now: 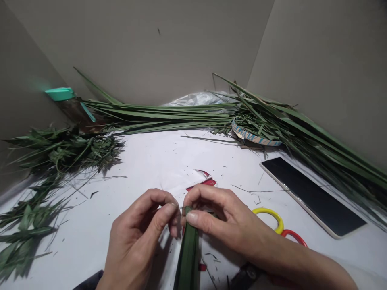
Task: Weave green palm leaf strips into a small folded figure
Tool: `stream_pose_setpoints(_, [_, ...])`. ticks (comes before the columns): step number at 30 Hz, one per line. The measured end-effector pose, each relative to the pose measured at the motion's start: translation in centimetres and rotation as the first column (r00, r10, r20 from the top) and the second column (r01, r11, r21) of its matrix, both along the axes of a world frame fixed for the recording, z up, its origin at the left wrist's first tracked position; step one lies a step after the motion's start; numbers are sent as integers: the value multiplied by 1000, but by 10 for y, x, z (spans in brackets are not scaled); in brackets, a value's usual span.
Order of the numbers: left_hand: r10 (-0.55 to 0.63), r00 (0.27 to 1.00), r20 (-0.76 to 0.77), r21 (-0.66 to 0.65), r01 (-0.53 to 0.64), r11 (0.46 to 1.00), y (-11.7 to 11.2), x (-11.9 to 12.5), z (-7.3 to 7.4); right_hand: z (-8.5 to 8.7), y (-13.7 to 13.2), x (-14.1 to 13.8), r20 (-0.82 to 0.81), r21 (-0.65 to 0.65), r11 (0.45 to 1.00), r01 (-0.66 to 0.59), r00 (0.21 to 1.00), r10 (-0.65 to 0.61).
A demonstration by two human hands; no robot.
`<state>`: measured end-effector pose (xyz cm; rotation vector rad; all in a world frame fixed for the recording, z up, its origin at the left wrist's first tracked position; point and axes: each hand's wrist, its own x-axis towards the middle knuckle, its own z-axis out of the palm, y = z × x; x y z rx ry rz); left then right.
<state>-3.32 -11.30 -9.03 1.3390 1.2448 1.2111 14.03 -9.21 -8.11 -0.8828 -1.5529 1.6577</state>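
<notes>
My right hand [226, 219] pinches the upper end of a long green leaf strip [188, 257] between thumb and fingers; the strip looks folded and runs down to the lower edge of the view. Close beside it on the left, my left hand [139, 231] is closed in a pinch, its thumb against the forefinger. A thin dark strand shows faintly between the two hands at the leaf's end, and the left fingertips seem to hold it. Behind the hands lies a torn red wrapper [208, 182]. Scissors [281, 221] with yellow and red handles lie partly hidden under my right forearm.
A phone [311, 195] lies at the right. Long green leaves [169, 114] stretch along the back, with a round striped-rim container [256, 138] of cut leaf pieces. Woven leaf pieces [60, 151] are heaped at the left by a teal-lidded bottle [68, 106]. Leaf scraps dot the white tabletop [157, 155].
</notes>
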Motion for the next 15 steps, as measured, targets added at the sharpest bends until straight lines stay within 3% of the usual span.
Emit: stream_pose_setpoints(15, [-22,996,-89,-5,22,1000,-4,1,-2,-3,-2,-6,91,35,997,66,993,-69])
